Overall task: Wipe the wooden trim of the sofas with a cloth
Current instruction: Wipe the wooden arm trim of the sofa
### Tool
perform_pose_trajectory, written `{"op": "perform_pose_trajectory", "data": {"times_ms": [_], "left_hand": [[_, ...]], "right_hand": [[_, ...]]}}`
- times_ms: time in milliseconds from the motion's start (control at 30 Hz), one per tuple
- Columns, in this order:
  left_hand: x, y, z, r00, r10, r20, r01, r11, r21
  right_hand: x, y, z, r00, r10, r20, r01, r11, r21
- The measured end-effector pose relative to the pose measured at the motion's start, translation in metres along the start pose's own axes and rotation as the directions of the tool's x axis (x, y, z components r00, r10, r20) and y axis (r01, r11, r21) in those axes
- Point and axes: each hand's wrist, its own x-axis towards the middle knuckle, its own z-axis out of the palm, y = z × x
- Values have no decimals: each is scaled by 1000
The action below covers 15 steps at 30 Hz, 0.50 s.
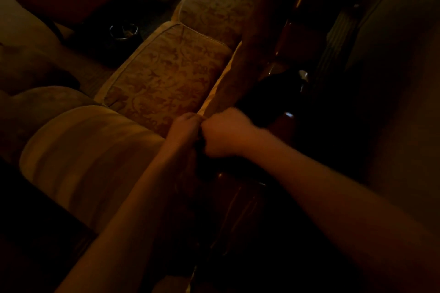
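Both fists meet knuckle to knuckle at the sofa's back edge. The left hand (pixel 184 126) is curled tight, and the right hand (pixel 223 134) is curled the same; a dark bunched mass (pixel 201 150) shows between and below them, probably the cloth, though the gloom and motion blur stop me confirming it or which hand grips it. Likely reason for the pairing: two hands bunch the cloth and bear down on the rail. The glossy reddish-brown wooden trim (pixel 283 121) runs from under the hands up and away along the sofa back, catching small highlights. Left of it lie the gold floral-patterned seat cushion (pixel 166 78) and a striped rounded bolster (pixel 95 150). Far off, a dark low coffee table (pixel 59 0) holds small items too dim to name. Right of the trim is near-black; nothing readable there.
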Motion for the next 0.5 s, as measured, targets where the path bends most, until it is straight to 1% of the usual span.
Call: {"op": "perform_pose_trajectory", "data": {"times_ms": [67, 100, 167, 200, 267, 300, 367, 433, 467, 500], "left_hand": [[-5, -6, -6, 998, 19, 57, -18, 1000, -24], [-9, -9, -11, 997, 32, 76, -28, 998, -47], [-14, -14, -21, 996, 40, 77, -36, 998, -55], [-16, -18, -26, 996, 44, 77, -40, 997, -59], [-23, -21, -35, 997, 8, 78, -2, 997, -76], [-27, -24, -39, 997, 1, 72, 6, 996, -87], [-36, -29, -45, 998, 20, 64, -13, 994, -111], [-44, -34, -47, 998, 17, 61, -10, 993, -117], [-46, -37, -46, 997, 17, 70, -10, 995, -103], [-49, -39, -44, 996, 24, 82, -16, 996, -88]], "right_hand": [[-20, -48, 21, 981, -131, -141, 142, 988, 67], [-32, -69, 28, 971, -161, -177, 178, 980, 84], [-47, -81, 33, 969, -175, -173, 192, 977, 88], [-52, -72, 32, 974, -144, -173, 161, 983, 92], [-54, -39, 22, 974, -62, -219, 83, 993, 86], [-50, -16, 17, 967, -3, -256, 30, 994, 102], [-35, 29, 9, 948, 171, -270, -114, 970, 213], [-23, 62, 6, 884, 380, -272, -277, 895, 348], [-21, 66, 6, 851, 441, -285, -320, 866, 384], [-22, 62, 7, 837, 448, -313, -329, 870, 366]]}}
